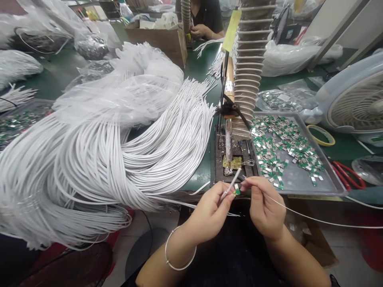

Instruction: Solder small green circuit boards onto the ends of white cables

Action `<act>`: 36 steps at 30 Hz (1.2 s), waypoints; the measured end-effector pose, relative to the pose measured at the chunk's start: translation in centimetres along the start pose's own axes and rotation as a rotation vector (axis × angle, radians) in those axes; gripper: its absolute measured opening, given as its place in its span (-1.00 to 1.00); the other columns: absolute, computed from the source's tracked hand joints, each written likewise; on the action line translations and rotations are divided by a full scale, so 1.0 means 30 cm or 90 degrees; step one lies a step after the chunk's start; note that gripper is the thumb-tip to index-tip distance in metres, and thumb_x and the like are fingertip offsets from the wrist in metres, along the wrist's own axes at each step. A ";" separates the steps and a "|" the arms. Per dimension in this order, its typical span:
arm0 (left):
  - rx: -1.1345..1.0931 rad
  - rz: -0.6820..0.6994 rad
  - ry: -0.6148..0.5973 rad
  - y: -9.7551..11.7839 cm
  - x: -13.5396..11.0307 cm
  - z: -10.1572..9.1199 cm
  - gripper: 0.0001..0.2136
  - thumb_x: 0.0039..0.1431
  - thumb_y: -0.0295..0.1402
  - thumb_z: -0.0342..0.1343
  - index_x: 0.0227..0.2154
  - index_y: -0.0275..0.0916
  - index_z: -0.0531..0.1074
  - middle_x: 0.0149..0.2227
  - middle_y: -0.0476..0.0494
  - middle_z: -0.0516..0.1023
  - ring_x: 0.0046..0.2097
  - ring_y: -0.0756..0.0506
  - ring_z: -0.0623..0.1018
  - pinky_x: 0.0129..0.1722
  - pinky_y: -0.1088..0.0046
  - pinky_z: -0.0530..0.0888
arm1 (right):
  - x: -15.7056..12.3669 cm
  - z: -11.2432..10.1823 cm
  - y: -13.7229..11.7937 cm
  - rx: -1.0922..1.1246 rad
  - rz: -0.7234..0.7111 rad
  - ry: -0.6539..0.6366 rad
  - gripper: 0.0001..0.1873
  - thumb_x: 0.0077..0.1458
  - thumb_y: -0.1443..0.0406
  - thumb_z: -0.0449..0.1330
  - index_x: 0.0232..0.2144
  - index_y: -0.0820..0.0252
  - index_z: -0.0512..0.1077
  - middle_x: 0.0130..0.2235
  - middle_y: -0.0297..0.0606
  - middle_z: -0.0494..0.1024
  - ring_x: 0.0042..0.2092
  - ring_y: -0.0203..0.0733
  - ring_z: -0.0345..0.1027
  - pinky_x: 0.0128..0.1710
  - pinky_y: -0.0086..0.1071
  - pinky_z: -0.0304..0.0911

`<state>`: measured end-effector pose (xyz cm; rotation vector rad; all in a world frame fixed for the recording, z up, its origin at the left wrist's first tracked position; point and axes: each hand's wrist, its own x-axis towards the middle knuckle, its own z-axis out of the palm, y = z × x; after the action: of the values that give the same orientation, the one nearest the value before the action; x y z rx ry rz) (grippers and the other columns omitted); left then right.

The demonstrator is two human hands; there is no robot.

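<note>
My left hand (209,211) pinches the end of a white cable (231,184) together with a small green circuit board (237,191), close to the table's front edge. My right hand (263,203) is closed beside it, fingers pinched on a thin solder wire (314,219) that trails off to the right. Both hands sit just below a soldering iron (229,139) clamped upright over a dark work stand (235,163). A silver bangle circles my left wrist.
A huge bundle of white cables (104,159) fills the left, partly under clear plastic. A grey tray (299,179) of several small green boards lies to the right. Red scissors (347,173), a tape ring (321,135) and a fan (356,103) stand further right. Another person (206,20) sits across.
</note>
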<state>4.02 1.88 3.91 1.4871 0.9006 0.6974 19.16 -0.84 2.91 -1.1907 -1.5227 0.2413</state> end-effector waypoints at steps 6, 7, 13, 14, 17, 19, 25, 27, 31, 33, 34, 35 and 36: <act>0.109 0.015 -0.121 -0.017 -0.011 0.024 -0.80 0.28 -0.34 -0.21 -0.31 -0.22 0.30 -0.33 -0.12 0.41 -0.30 -0.06 0.38 -0.25 0.41 0.35 | 0.000 -0.025 -0.013 0.041 0.064 -0.020 -0.80 0.11 0.48 0.04 -0.25 0.18 0.37 -0.40 -0.30 0.40 -0.34 -0.27 0.33 -0.36 -0.35 0.28; 0.128 0.020 -0.137 -0.016 -0.012 0.025 -0.79 0.29 -0.34 -0.23 -0.31 -0.22 0.30 -0.31 -0.13 0.42 -0.30 -0.06 0.39 -0.24 0.40 0.36 | 0.000 -0.029 -0.014 0.047 0.064 -0.024 -0.82 0.10 0.48 0.05 -0.29 0.17 0.37 -0.41 -0.30 0.40 -0.34 -0.27 0.32 -0.36 -0.36 0.27; 0.188 0.041 -0.197 0.008 -0.017 0.018 -0.78 0.29 -0.35 -0.25 -0.27 -0.21 0.30 -0.28 -0.14 0.42 -0.28 -0.08 0.41 -0.22 0.37 0.38 | -0.002 -0.049 -0.021 0.084 0.054 -0.061 -0.79 0.07 0.50 0.07 -0.29 0.14 0.38 -0.41 -0.32 0.41 -0.33 -0.28 0.30 -0.34 -0.37 0.25; 0.187 0.045 -0.193 0.011 -0.018 0.018 -0.79 0.29 -0.36 -0.24 -0.25 -0.21 0.31 -0.27 -0.15 0.43 -0.27 -0.08 0.41 -0.21 0.36 0.39 | -0.002 -0.051 -0.024 0.087 0.047 -0.074 -0.79 0.07 0.50 0.07 -0.29 0.14 0.38 -0.41 -0.33 0.42 -0.33 -0.28 0.30 -0.34 -0.38 0.25; 0.173 0.061 -0.168 0.017 -0.023 0.019 -0.80 0.28 -0.38 -0.22 -0.23 -0.22 0.31 -0.24 -0.18 0.43 -0.23 -0.09 0.42 -0.18 0.35 0.38 | 0.003 -0.053 -0.034 0.080 0.024 -0.125 -0.81 0.06 0.51 0.08 -0.32 0.15 0.37 -0.42 -0.34 0.43 -0.35 -0.32 0.32 -0.36 -0.42 0.25; 0.154 0.071 -0.147 0.017 -0.025 0.020 -0.80 0.29 -0.38 -0.23 -0.22 -0.24 0.30 -0.22 -0.19 0.43 -0.21 -0.10 0.42 -0.16 0.35 0.37 | 0.009 -0.051 -0.042 0.070 0.015 -0.157 -0.83 0.05 0.50 0.08 -0.36 0.16 0.36 -0.43 -0.34 0.42 -0.38 -0.33 0.31 -0.38 -0.45 0.25; 0.068 0.054 -0.077 0.011 -0.022 0.031 -0.78 0.32 -0.34 -0.26 -0.22 -0.25 0.27 -0.28 -0.13 0.41 -0.24 -0.05 0.42 -0.19 0.39 0.35 | 0.013 -0.045 -0.048 0.025 0.038 -0.171 -0.88 0.07 0.47 0.09 -0.38 0.16 0.33 -0.44 -0.35 0.39 -0.39 -0.34 0.29 -0.40 -0.46 0.26; 0.051 0.050 -0.071 0.009 -0.019 0.035 -0.78 0.32 -0.33 -0.26 -0.23 -0.25 0.27 -0.28 -0.12 0.40 -0.24 -0.04 0.41 -0.18 0.40 0.34 | 0.011 -0.047 -0.046 0.010 0.043 -0.163 -0.88 0.07 0.47 0.10 -0.39 0.16 0.32 -0.44 -0.35 0.38 -0.39 -0.34 0.29 -0.39 -0.45 0.26; 0.015 0.023 -0.029 0.001 -0.014 0.036 -0.79 0.31 -0.28 -0.22 -0.28 -0.24 0.28 -0.33 -0.08 0.38 -0.30 -0.01 0.36 -0.24 0.43 0.31 | 0.013 -0.064 -0.027 -0.066 0.022 -0.099 -0.87 0.06 0.47 0.11 -0.39 0.15 0.33 -0.42 -0.34 0.41 -0.37 -0.31 0.32 -0.36 -0.42 0.26; -0.021 -0.003 0.005 -0.008 -0.012 0.034 -0.78 0.31 -0.25 -0.21 -0.30 -0.23 0.28 -0.36 -0.06 0.34 -0.35 0.01 0.32 -0.29 0.44 0.29 | 0.021 -0.083 -0.004 -0.149 0.007 -0.033 -0.87 0.06 0.46 0.12 -0.35 0.15 0.34 -0.40 -0.34 0.43 -0.35 -0.29 0.33 -0.33 -0.39 0.27; -0.045 -0.015 0.018 -0.014 -0.010 0.034 -0.77 0.30 -0.23 -0.20 -0.30 -0.23 0.28 -0.38 -0.05 0.32 -0.37 0.02 0.30 -0.32 0.44 0.28 | 0.027 -0.096 0.011 -0.199 0.006 -0.001 -0.87 0.06 0.45 0.12 -0.34 0.15 0.35 -0.40 -0.33 0.43 -0.35 -0.29 0.33 -0.31 -0.38 0.26; -0.071 -0.027 0.028 -0.019 -0.008 0.034 -0.77 0.30 -0.22 -0.19 -0.30 -0.23 0.28 -0.39 -0.03 0.30 -0.40 0.03 0.28 -0.35 0.45 0.27 | 0.034 -0.110 0.028 -0.250 0.008 0.026 -0.89 0.06 0.43 0.12 -0.33 0.15 0.35 -0.40 -0.33 0.43 -0.36 -0.28 0.32 -0.30 -0.37 0.26; -0.096 -0.037 0.035 -0.023 -0.005 0.034 -0.76 0.30 -0.20 -0.19 -0.30 -0.23 0.28 -0.41 -0.01 0.27 -0.42 0.04 0.26 -0.38 0.46 0.26 | 0.042 -0.126 0.048 -0.302 0.015 0.046 -0.91 0.07 0.41 0.12 -0.33 0.16 0.36 -0.41 -0.32 0.42 -0.36 -0.27 0.32 -0.30 -0.36 0.26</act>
<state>4.70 1.21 3.12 1.3089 0.9090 0.7496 23.26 -0.85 4.00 -1.5689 -1.5481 -0.1571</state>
